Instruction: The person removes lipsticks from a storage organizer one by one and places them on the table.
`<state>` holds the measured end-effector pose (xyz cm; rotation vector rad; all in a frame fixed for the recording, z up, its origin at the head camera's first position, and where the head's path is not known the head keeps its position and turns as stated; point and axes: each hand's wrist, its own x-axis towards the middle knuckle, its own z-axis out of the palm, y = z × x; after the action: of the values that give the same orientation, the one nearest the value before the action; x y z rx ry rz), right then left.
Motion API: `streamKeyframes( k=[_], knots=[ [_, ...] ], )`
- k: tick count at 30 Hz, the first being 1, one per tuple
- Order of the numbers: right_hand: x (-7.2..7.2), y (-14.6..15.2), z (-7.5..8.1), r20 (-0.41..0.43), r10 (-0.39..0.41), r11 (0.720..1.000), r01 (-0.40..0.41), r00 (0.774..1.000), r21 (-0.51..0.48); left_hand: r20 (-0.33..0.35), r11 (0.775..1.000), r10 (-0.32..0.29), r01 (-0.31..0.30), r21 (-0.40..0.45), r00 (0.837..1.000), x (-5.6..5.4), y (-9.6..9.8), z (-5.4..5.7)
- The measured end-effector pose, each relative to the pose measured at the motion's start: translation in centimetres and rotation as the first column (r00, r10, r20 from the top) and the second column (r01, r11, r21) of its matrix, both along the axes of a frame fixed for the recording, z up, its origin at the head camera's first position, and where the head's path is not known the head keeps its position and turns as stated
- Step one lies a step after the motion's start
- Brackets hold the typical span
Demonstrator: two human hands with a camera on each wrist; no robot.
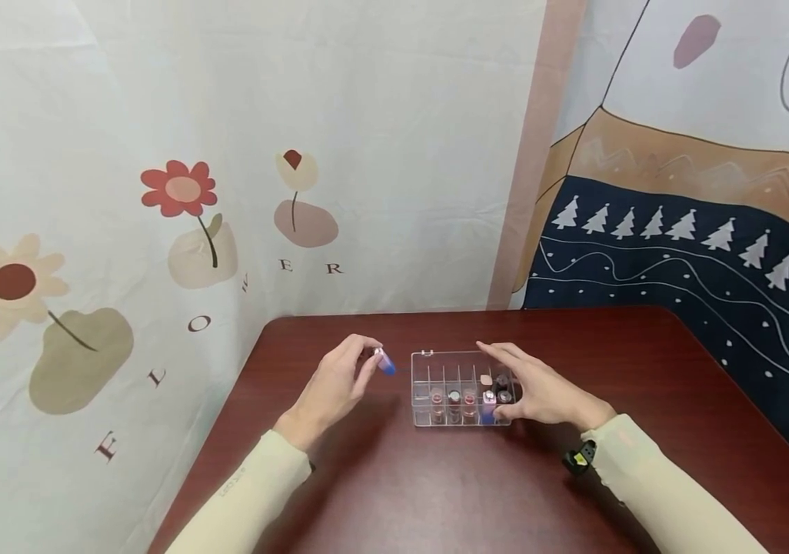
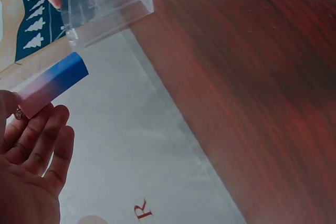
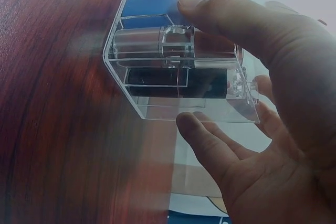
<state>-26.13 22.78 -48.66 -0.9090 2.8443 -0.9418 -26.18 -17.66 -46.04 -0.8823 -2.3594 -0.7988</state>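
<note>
My left grip [image 1: 335,377] pinched pink-and-blue tube [image 1: 385,362] by pink end. Tube's long axis sloped away from left grip, blue end pointing down and toward clear box [image 1: 421,415], apart from it. Box rested on counter [image 1: 408,500], right of left grip. My right grip [image 1: 541,392], nearer to box, held its right end (thumb on near wall). Other tubes [image 1: 454,408] stood inside, between my two grips, mostly toward right one.

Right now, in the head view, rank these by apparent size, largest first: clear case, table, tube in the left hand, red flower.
1. Table
2. Clear case
3. Red flower
4. Held tube
</note>
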Motion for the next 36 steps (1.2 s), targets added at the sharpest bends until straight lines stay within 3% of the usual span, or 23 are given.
streamKeyframes(
  k=[15, 25, 36],
  knots=[
    [0.2, 0.0, 0.2, 0.004, 0.019, 1.000, -0.019, 1.000, -0.003, 0.103, 0.998, 0.003, 0.004, -0.069, 0.995, -1.5, 0.0, -2.3],
    [0.1, 0.0, 0.1, 0.011, 0.013, 1.000, -0.013, 1.000, -0.013, 0.143, 0.992, 0.025, -0.007, -0.123, 0.989, -3.0, 0.6, -2.4],
    [0.1, 0.0, 0.2, -0.010, 0.011, 1.000, -0.011, 1.000, -0.007, 0.202, 0.990, 0.034, -0.006, -0.140, 0.979, -3.4, 1.0, -3.1]
  ],
)
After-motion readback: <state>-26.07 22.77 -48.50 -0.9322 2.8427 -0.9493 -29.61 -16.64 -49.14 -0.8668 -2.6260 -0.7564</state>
